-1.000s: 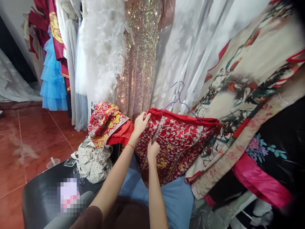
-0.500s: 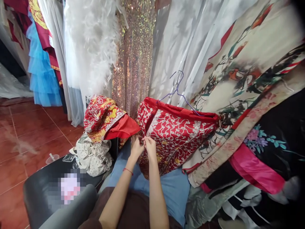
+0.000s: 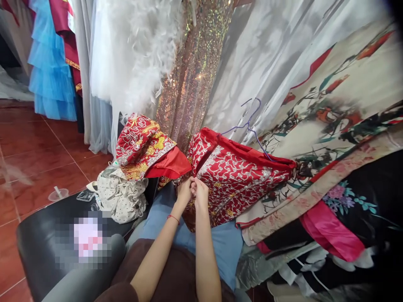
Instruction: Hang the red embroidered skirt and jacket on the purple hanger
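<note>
Left hand [image 3: 184, 191] and right hand [image 3: 200, 193] touch each other, both closed in a pinch on the front edge of the red garment with silver and gold embroidery [image 3: 239, 176]. Garment hangs on a purple wire hanger [image 3: 248, 126], draped over the lap.

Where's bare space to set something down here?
Bare black seat left of the polka-dot bag, and red tile floor beyond it. Crowded right of both hands: red embroidered garment and piled printed fabrics.
</note>
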Demonstrator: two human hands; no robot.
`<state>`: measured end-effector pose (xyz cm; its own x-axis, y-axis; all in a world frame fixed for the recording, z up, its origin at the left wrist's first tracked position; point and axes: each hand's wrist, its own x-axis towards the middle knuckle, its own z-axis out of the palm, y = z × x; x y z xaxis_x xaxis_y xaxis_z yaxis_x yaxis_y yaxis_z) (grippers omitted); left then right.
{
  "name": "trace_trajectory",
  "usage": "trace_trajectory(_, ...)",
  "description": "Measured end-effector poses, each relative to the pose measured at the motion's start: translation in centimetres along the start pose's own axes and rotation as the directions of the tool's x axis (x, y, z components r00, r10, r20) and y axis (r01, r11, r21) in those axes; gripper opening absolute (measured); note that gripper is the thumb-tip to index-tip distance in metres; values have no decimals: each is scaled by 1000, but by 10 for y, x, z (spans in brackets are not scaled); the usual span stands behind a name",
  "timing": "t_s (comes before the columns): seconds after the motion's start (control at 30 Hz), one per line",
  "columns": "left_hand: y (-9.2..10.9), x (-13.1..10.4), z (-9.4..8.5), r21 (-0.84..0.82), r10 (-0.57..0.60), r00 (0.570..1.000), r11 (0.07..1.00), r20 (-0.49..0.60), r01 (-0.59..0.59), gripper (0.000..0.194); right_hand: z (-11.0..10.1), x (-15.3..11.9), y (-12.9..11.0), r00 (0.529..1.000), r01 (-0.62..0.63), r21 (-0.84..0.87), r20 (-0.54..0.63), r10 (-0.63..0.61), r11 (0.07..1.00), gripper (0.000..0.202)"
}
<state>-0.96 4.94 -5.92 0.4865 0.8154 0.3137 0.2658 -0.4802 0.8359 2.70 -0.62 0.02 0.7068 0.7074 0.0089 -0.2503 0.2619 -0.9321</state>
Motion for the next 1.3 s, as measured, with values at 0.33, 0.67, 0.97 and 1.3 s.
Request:
trace_trajectory(0.33,3,5,-2,-14,73,989,997,-130,-76,30,51,34,-61,985,120,31,-127,-115,992,13)
trace_trajectory(0.67,6,7,2,52,138,983,990,-119,-133,30,62,93,-155,933,302,-362,-80,-352,882,23)
trace_trajectory(0.97,-4,-3,6,107,80,993,992,-91,-70,29,58,119,-203,678,271,-854,497,-542,-443,35)
trace_trajectory(1.3,-3,-5,-4,110,82,988,992,-131,-68,24,70,142,-227,893,194,-950,275,-357,-245,20)
